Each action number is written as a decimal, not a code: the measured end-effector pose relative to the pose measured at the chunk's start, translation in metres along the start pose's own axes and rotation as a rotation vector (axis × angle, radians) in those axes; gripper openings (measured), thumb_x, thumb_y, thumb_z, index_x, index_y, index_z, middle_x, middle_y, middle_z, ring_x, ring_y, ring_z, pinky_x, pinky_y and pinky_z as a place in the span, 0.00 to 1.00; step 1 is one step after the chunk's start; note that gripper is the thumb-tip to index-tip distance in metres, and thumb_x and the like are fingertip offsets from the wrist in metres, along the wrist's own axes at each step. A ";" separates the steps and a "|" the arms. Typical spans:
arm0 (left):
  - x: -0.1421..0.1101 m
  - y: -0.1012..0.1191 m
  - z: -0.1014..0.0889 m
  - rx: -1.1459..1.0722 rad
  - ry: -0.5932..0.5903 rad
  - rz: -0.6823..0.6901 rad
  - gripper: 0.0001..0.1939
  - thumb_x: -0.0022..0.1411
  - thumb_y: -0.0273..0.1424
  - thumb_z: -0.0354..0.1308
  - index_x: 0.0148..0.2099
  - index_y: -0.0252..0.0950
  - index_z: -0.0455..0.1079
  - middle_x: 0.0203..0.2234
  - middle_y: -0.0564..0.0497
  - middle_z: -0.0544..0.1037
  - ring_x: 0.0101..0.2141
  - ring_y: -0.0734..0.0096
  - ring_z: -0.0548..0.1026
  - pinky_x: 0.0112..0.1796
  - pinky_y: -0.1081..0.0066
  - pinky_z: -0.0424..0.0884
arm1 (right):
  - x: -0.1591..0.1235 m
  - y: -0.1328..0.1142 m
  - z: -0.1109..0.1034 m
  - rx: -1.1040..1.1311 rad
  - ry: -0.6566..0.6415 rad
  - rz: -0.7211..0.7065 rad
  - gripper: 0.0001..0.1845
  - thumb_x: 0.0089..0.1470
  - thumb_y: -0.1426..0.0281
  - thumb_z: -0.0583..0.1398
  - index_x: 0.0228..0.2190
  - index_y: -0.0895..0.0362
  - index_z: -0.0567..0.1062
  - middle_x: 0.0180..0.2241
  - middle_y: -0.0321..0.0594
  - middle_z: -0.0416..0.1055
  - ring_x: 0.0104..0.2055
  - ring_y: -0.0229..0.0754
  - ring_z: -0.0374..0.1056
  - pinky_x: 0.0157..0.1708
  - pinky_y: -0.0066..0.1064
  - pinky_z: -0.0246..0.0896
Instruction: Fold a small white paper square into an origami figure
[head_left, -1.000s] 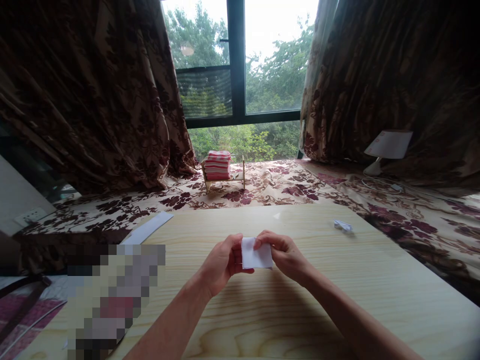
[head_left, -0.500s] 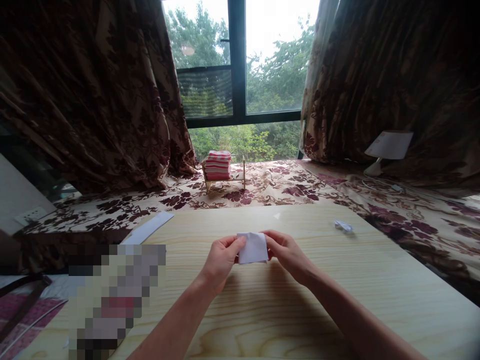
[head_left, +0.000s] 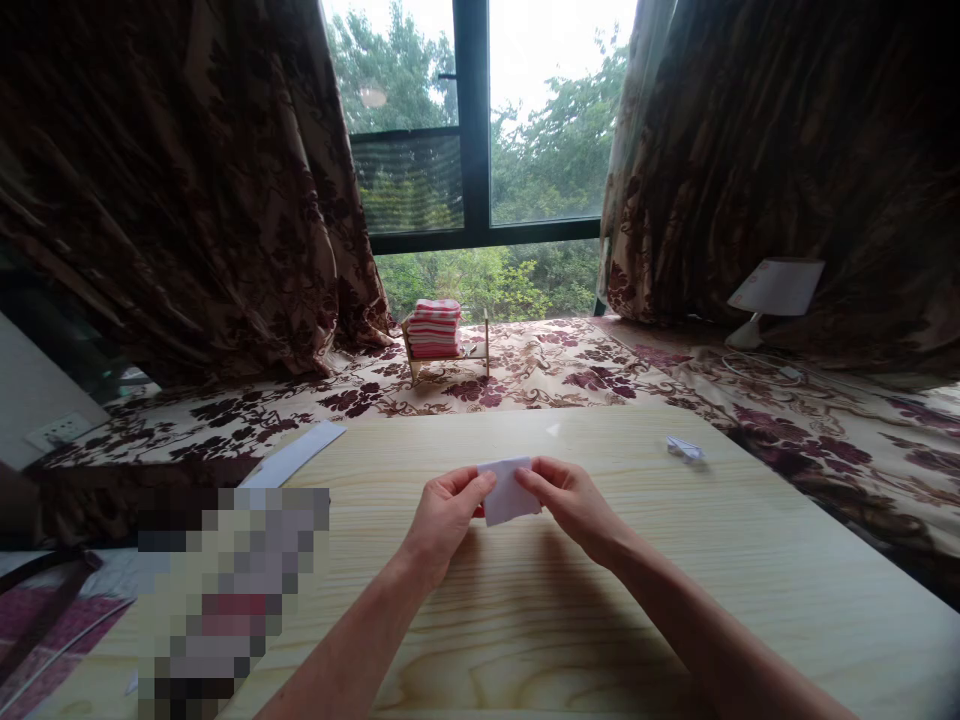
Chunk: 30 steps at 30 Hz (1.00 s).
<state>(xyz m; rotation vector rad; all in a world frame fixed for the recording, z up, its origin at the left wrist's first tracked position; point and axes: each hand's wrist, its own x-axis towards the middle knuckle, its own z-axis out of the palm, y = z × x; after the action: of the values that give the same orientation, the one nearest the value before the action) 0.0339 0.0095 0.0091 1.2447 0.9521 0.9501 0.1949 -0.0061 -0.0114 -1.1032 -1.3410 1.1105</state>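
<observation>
A small folded white paper [head_left: 508, 491] is held just above the pale wooden table [head_left: 570, 620], near its middle. My left hand [head_left: 444, 521] pinches the paper's left edge between thumb and fingers. My right hand [head_left: 571, 502] pinches its right edge, fingers closed on it. The paper tilts slightly, its top edge facing away from me. Something small and red shows at the paper's lower left corner; I cannot make out what it is.
A small folded paper piece [head_left: 685, 449] lies at the table's far right. A white paper strip [head_left: 294, 455] lies at the far left edge. Behind the table, a floral-covered ledge holds a tiny wooden rack with striped cloth [head_left: 435, 330] and a white lamp [head_left: 772, 295]. Curtains flank the window.
Both hands turned the paper from facing me to lying flatter and lifted it slightly farther away. The grip moved from its sides and top to its two side edges.
</observation>
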 end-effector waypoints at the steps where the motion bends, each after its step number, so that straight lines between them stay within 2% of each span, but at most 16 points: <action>1: 0.000 0.000 -0.001 0.037 0.029 0.025 0.16 0.53 0.39 0.59 0.39 0.32 0.76 0.28 0.48 0.78 0.30 0.70 0.71 0.34 0.72 0.65 | 0.000 0.000 0.000 -0.026 0.008 -0.021 0.19 0.50 0.55 0.58 0.27 0.60 0.73 0.23 0.36 0.67 0.25 0.36 0.60 0.25 0.27 0.55; 5: 0.001 0.002 -0.006 0.313 0.074 0.199 0.11 0.52 0.35 0.59 0.34 0.34 0.77 0.28 0.49 0.75 0.29 0.71 0.69 0.31 0.73 0.63 | -0.003 0.000 0.003 -0.149 0.054 -0.116 0.13 0.48 0.62 0.61 0.20 0.58 0.71 0.21 0.34 0.64 0.25 0.35 0.58 0.27 0.27 0.53; 7: 0.001 0.002 -0.006 0.400 0.072 0.247 0.09 0.51 0.33 0.59 0.31 0.34 0.78 0.25 0.50 0.73 0.27 0.73 0.67 0.28 0.74 0.61 | -0.003 -0.001 0.003 -0.202 0.078 -0.161 0.11 0.48 0.64 0.61 0.21 0.58 0.72 0.22 0.34 0.65 0.27 0.36 0.59 0.28 0.27 0.54; 11: 0.002 0.002 -0.004 0.224 0.099 0.115 0.10 0.51 0.33 0.59 0.33 0.32 0.75 0.18 0.54 0.70 0.20 0.77 0.63 0.24 0.75 0.59 | 0.000 -0.002 -0.002 -0.120 0.089 -0.121 0.13 0.49 0.59 0.60 0.28 0.58 0.71 0.24 0.35 0.68 0.27 0.38 0.63 0.27 0.28 0.57; 14: 0.002 0.000 -0.001 0.092 0.074 0.034 0.10 0.51 0.34 0.58 0.31 0.31 0.72 0.16 0.55 0.69 0.19 0.77 0.65 0.25 0.75 0.63 | 0.002 -0.001 -0.005 -0.018 0.058 -0.100 0.14 0.49 0.58 0.60 0.28 0.58 0.70 0.25 0.37 0.68 0.29 0.40 0.65 0.29 0.29 0.60; 16: 0.001 -0.001 0.001 0.090 0.057 0.022 0.09 0.51 0.33 0.58 0.31 0.31 0.69 0.17 0.55 0.69 0.20 0.76 0.67 0.26 0.74 0.65 | 0.002 -0.001 -0.005 -0.027 0.061 -0.124 0.13 0.50 0.60 0.60 0.28 0.58 0.70 0.26 0.37 0.69 0.30 0.40 0.65 0.30 0.30 0.60; 18: -0.001 0.000 0.000 0.174 0.111 0.115 0.09 0.52 0.32 0.58 0.36 0.33 0.68 0.21 0.54 0.71 0.23 0.75 0.69 0.28 0.73 0.67 | 0.001 -0.001 -0.004 -0.095 0.075 -0.163 0.11 0.51 0.62 0.59 0.27 0.58 0.70 0.25 0.37 0.68 0.29 0.39 0.64 0.30 0.29 0.60; 21: -0.001 0.001 -0.002 0.382 0.207 0.446 0.10 0.53 0.28 0.57 0.41 0.36 0.68 0.35 0.49 0.72 0.31 0.72 0.71 0.33 0.71 0.68 | -0.001 -0.003 -0.003 -0.232 0.102 -0.240 0.10 0.53 0.65 0.58 0.23 0.58 0.69 0.23 0.34 0.66 0.27 0.37 0.61 0.30 0.28 0.59; 23: -0.001 0.001 -0.003 0.496 0.179 0.611 0.07 0.54 0.25 0.56 0.38 0.37 0.69 0.39 0.48 0.71 0.37 0.70 0.70 0.36 0.71 0.67 | -0.002 -0.004 -0.003 -0.279 0.104 -0.268 0.10 0.53 0.67 0.57 0.23 0.58 0.69 0.22 0.34 0.65 0.27 0.36 0.61 0.30 0.28 0.58; 26: 0.000 -0.002 -0.004 0.588 0.104 0.677 0.04 0.55 0.23 0.55 0.33 0.36 0.70 0.34 0.49 0.73 0.38 0.68 0.70 0.38 0.70 0.67 | -0.002 -0.006 -0.002 -0.278 0.087 -0.264 0.08 0.54 0.67 0.56 0.26 0.58 0.71 0.24 0.35 0.67 0.28 0.37 0.62 0.31 0.28 0.58; 30: -0.003 -0.003 0.000 0.570 0.044 0.608 0.05 0.57 0.24 0.55 0.31 0.34 0.71 0.29 0.49 0.74 0.33 0.70 0.71 0.37 0.70 0.67 | -0.004 -0.008 -0.001 -0.194 0.117 -0.270 0.08 0.53 0.67 0.57 0.36 0.57 0.70 0.29 0.37 0.69 0.31 0.38 0.65 0.31 0.28 0.60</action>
<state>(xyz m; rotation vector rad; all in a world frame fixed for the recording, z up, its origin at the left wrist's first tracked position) 0.0329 0.0068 0.0060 2.0780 0.9255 1.2173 0.1953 -0.0108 -0.0039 -1.0704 -1.4772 0.7206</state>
